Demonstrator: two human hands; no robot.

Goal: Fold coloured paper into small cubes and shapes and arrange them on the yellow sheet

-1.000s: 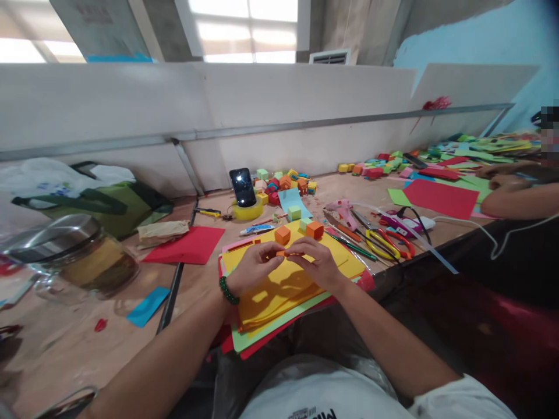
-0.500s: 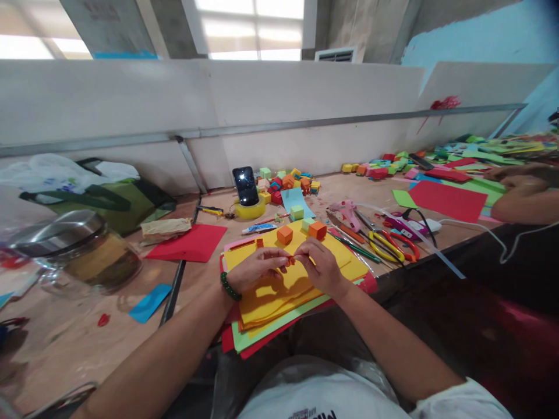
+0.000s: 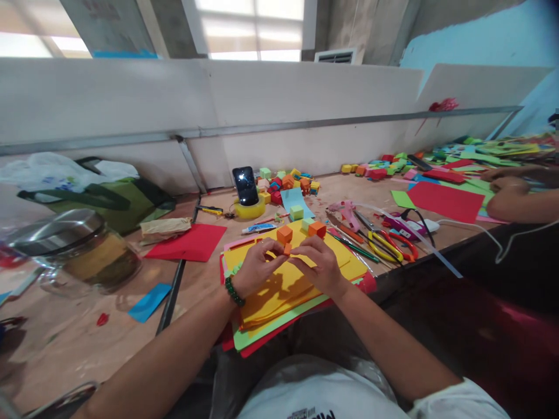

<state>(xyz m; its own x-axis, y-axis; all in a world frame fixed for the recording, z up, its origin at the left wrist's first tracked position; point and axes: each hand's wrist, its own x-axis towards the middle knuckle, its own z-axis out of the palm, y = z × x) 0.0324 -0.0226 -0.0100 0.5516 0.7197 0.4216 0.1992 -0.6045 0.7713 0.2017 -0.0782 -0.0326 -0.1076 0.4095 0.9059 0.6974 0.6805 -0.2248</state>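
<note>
My left hand [image 3: 258,269], with a dark green bead bracelet on its wrist, pinches a small folded orange paper piece [image 3: 287,249] between thumb and fingers. From the other side, the fingertips of my right hand [image 3: 318,265] close on the same piece at its lower edge. Both hands hover over a stack of yellow paper sheets [image 3: 279,305], with green and red sheets beneath. Just beyond the fingers sit two orange paper cubes, one on the left [image 3: 285,234] and one on the right [image 3: 317,229]. Two pale green cubes stand behind them.
A phone [image 3: 245,186] leans in a yellow tape roll [image 3: 250,210], beside a pile of coloured paper cubes. To the right lie a pink glue gun [image 3: 349,214], scissors and pliers [image 3: 386,247]. A glass teapot [image 3: 82,250] stands left. Another person's hands rest at far right.
The orange piece has risen slightly and turned in my fingers, now showing a broader folded face. My left hand has tilted upward, and my right fingers have spread a little.
</note>
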